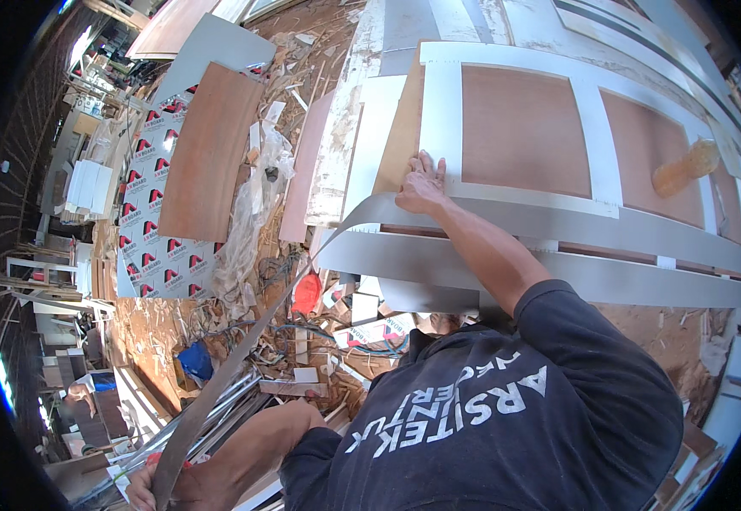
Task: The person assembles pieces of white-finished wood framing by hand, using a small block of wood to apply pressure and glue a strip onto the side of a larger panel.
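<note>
A long grey strip (243, 347) of thin, flexible sheet runs slantwise from the lower left up to the white-framed panel (441, 119). Near the lower edge, my left hand (166, 487) is closed around its loose end, with something small and red beside the fingers. My right hand (422, 184) lies on the panel's near left corner, fingers stretched out, where the strip meets the grey long side (540, 223). Brown rectangular fields (523, 128) sit between the white bars. What lies under my right palm is hidden.
An amber plastic bottle (685, 169) is on the panel to the right. A brown board (210, 153) rests on a patterned sheet (153, 200) at the left. Wood scraps, clear plastic film (255, 204), a red item (306, 294) and a blue item (195, 361) litter the floor.
</note>
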`<state>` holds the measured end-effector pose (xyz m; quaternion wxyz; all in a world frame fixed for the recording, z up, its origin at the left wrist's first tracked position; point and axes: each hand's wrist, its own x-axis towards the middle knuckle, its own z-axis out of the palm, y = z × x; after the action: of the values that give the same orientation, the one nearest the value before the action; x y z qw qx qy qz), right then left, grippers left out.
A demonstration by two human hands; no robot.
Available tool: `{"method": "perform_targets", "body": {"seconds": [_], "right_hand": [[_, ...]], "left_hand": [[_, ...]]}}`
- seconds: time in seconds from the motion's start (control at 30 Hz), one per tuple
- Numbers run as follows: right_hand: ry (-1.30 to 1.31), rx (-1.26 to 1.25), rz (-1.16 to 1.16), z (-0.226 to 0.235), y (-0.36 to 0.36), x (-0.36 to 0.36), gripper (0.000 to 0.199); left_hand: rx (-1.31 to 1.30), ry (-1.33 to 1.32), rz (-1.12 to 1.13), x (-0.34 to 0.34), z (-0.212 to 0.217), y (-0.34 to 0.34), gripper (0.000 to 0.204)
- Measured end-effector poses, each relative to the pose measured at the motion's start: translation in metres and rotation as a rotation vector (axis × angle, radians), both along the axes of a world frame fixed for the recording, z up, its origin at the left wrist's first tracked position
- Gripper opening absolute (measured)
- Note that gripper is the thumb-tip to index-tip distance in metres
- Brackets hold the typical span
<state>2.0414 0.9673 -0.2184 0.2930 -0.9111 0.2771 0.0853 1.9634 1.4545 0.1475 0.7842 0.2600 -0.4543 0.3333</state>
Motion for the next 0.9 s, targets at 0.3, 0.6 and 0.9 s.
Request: {"method": "perform_targets", "body": {"seconds": [0.3, 0.6, 0.9], "right_hand": [[-0.378, -0.215, 0.023, -0.041, -0.018, -0.016, 0.053], [-0.804, 1.566, -0.370, 0.017, -0.028, -0.204, 0.070], [-0.587, 1.234, -0.352, 0.131, 0.021, -0.440, 0.065]], "left_hand": [[-0.034, 0.057, 0.667, 0.018, 0.043, 0.029, 0.031], [0.659, 0.166, 1.828, 0.210, 0.037, 0.029, 0.059], [0.465, 0.577, 0.450, 0.393, -0.005, -0.267, 0.050]]}}
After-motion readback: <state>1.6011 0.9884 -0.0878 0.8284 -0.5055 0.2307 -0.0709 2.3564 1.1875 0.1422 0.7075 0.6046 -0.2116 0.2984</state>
